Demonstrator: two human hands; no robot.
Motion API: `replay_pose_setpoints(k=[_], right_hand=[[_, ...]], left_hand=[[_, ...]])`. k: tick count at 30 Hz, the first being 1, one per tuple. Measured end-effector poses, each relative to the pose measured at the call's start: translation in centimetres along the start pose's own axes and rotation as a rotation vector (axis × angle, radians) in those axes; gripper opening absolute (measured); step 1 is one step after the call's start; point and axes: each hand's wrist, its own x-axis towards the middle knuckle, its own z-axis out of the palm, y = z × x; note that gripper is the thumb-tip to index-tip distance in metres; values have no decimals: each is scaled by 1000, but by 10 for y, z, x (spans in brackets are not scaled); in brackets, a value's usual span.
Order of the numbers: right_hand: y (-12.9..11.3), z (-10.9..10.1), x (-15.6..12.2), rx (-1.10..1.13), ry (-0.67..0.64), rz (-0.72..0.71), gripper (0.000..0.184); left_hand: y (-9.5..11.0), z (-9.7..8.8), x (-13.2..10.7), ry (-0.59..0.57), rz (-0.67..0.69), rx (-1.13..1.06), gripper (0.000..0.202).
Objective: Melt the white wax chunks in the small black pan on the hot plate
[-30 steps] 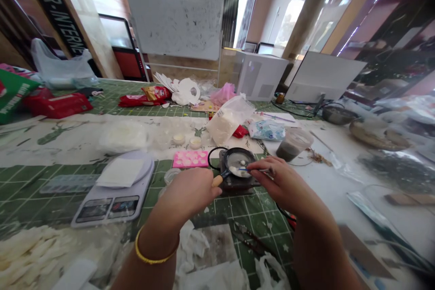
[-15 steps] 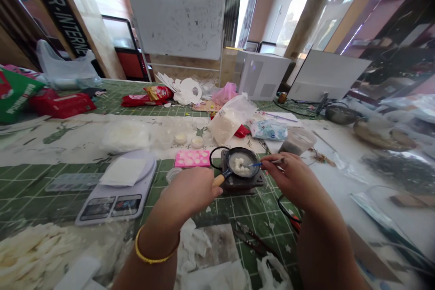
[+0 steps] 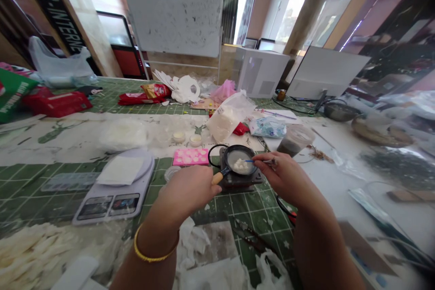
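A small black pan [image 3: 240,161] with white lumps in pale liquid sits on a dark little stove [image 3: 238,180] in the middle of the green cutting mat. My left hand [image 3: 188,190] is closed around the pan's wooden handle [image 3: 216,178]. My right hand [image 3: 283,176] pinches a thin blue-tipped stick [image 3: 258,161] whose end reaches into the pan. A gold bangle circles my left wrist.
A pink mould [image 3: 190,157] with white fillings lies left of the pan, a white kitchen scale [image 3: 113,188] further left. A bag of white flakes [image 3: 226,120], a plastic cup [image 3: 292,141], scissors [image 3: 253,235] and crumpled tissues [image 3: 195,247] surround the stove. White wax pieces [image 3: 30,249] pile at lower left.
The stick's tip has shifted about inside the pan and the white lumps have gathered at its centre. My left hand has kept its hold on the handle.
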Motion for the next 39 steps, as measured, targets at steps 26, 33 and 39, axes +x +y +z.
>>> replay_pose_setpoints(k=[26,33,39], right_hand=[[-4,1,-3,-27,29,1,26],[-4,1,-1,-13,28,26,27],[-3,2,-1,7,56,37,28]], left_hand=[[-2,2,1,-13,-4,7,32],[-1,2,1,15,-5,22,32],[-1,2,0,11,-17,24,32]])
